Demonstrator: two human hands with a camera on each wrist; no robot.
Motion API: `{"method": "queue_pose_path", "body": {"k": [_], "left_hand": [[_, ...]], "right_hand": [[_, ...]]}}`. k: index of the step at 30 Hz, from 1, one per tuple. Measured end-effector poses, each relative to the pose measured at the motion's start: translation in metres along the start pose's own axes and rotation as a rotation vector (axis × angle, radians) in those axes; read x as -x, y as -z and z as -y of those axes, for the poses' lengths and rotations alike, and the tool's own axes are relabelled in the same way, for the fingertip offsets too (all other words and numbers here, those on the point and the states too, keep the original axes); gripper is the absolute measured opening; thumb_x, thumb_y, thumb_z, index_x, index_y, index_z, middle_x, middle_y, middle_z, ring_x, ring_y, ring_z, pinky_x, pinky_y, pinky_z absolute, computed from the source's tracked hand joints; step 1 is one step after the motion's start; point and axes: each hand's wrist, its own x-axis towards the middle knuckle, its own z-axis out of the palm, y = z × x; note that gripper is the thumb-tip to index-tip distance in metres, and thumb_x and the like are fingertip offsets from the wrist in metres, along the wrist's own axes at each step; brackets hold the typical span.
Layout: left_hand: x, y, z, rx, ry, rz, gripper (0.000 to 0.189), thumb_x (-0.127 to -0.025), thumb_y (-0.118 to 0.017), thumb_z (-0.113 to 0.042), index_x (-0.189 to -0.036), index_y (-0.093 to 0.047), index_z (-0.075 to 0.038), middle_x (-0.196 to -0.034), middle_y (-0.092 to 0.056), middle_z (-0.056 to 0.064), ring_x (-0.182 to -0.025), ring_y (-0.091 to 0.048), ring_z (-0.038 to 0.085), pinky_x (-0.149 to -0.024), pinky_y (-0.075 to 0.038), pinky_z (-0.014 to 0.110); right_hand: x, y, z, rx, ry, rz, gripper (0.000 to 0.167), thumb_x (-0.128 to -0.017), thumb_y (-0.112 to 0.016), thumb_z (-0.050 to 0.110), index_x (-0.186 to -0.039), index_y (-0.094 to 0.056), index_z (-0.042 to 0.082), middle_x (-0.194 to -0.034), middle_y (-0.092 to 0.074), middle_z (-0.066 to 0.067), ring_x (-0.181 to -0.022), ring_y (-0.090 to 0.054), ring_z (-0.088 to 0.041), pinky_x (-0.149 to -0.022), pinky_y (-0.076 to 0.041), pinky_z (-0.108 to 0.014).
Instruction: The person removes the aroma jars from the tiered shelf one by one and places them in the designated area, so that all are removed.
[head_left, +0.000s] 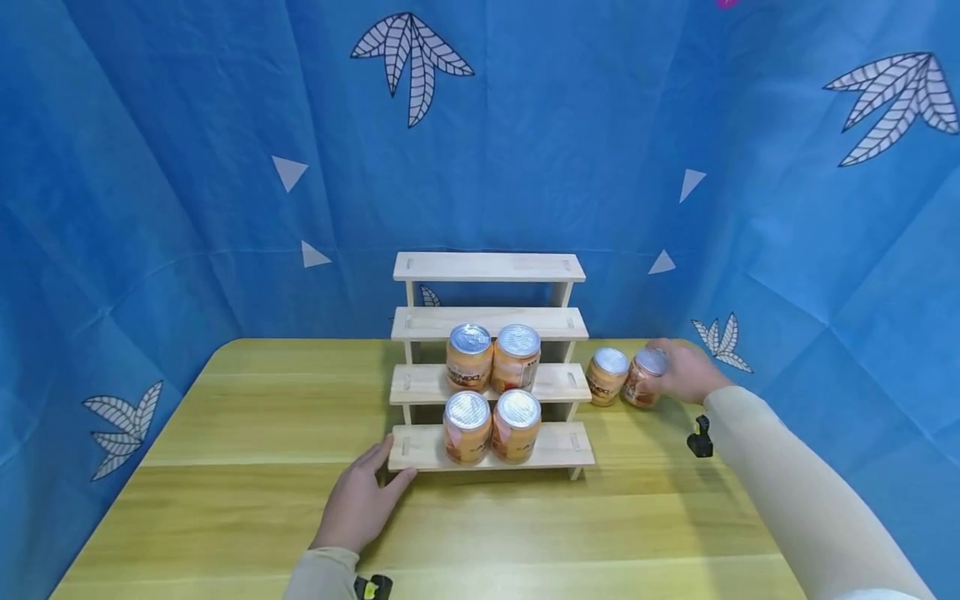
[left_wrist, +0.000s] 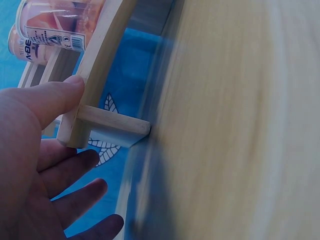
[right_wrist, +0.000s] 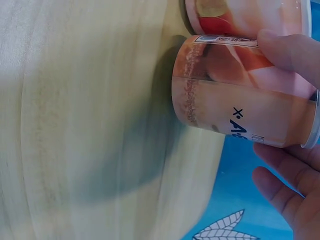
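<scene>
A stepped wooden display rack (head_left: 491,267) stands at the back of the table. My left hand (head_left: 362,500) is at its lower left corner; in the left wrist view the thumb (left_wrist: 67,92) lies on the bottom board (left_wrist: 100,60) and the index finger goes behind its end, the other fingers spread. Two orange-labelled cans (head_left: 467,429) stand on the lowest step and two more (head_left: 470,358) on the second. To the right, my right hand (head_left: 682,372) grips a can (right_wrist: 235,95) between thumb and fingers, its base close to the table. Another can (head_left: 608,377) stands right beside it.
The wooden table (head_left: 247,467) reaches back to a blue cloth (head_left: 480,167) with leaf prints, which also hangs along both sides. Both upper steps of the rack, such as the third (head_left: 491,321), rise behind the cans.
</scene>
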Motion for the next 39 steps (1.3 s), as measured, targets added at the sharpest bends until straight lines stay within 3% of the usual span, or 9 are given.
{"method": "queue_pose_path", "body": {"k": [10, 18, 23, 29, 39], "left_hand": [[-0.002, -0.001, -0.001, 0.023, -0.025, -0.02, 0.077, -0.093, -0.07, -0.049, -0.151, -0.045, -0.005, -0.15, -0.048, 0.022, -0.137, -0.046, 0.043, -0.114, -0.037, 0.058], [-0.002, 0.005, -0.002, 0.015, -0.022, -0.032, 0.076, -0.093, -0.07, -0.048, -0.151, -0.045, -0.005, -0.15, -0.048, 0.022, -0.137, -0.046, 0.043, -0.114, -0.037, 0.058], [-0.003, 0.004, -0.002, 0.017, -0.011, -0.02, 0.077, -0.093, -0.07, -0.049, -0.151, -0.044, -0.006, -0.151, -0.047, 0.021, -0.138, -0.045, 0.042, -0.114, -0.036, 0.057], [-0.002, 0.002, -0.002, 0.015, -0.006, -0.017, 0.076, -0.093, -0.07, -0.047, -0.151, -0.044, -0.004, -0.15, -0.048, 0.022, -0.137, -0.046, 0.043, -0.113, -0.037, 0.058], [-0.002, -0.002, 0.001, 0.004, -0.004, -0.01, 0.076, -0.093, -0.07, -0.048, -0.151, -0.045, -0.005, -0.149, -0.048, 0.021, -0.136, -0.047, 0.043, -0.113, -0.038, 0.058]], "right_hand": [[-0.003, 0.001, 0.001, -0.031, -0.003, 0.015, 0.078, -0.083, -0.083, 0.035, -0.138, -0.046, -0.007, -0.119, -0.063, -0.026, -0.104, -0.063, -0.041, -0.082, -0.055, -0.055], [-0.011, 0.001, 0.005, -0.058, 0.02, 0.043, 0.069, -0.086, -0.081, 0.027, -0.136, -0.044, -0.004, -0.116, -0.061, -0.022, -0.102, -0.061, -0.038, -0.082, -0.054, -0.053], [-0.01, 0.001, 0.006, -0.049, 0.008, 0.055, 0.08, -0.089, -0.078, 0.036, -0.144, -0.04, -0.007, -0.128, -0.057, -0.029, -0.112, -0.058, -0.044, -0.087, -0.053, -0.058], [-0.009, 0.01, 0.02, 0.017, -0.023, 0.073, 0.091, -0.094, -0.06, 0.061, -0.153, -0.033, -0.003, -0.145, -0.045, -0.034, -0.128, -0.047, -0.052, -0.098, -0.046, -0.067], [-0.013, 0.031, 0.051, 0.033, -0.009, 0.057, 0.08, -0.099, -0.058, 0.052, -0.153, -0.035, -0.001, -0.143, -0.048, -0.033, -0.128, -0.049, -0.049, -0.099, -0.046, -0.066]]}}
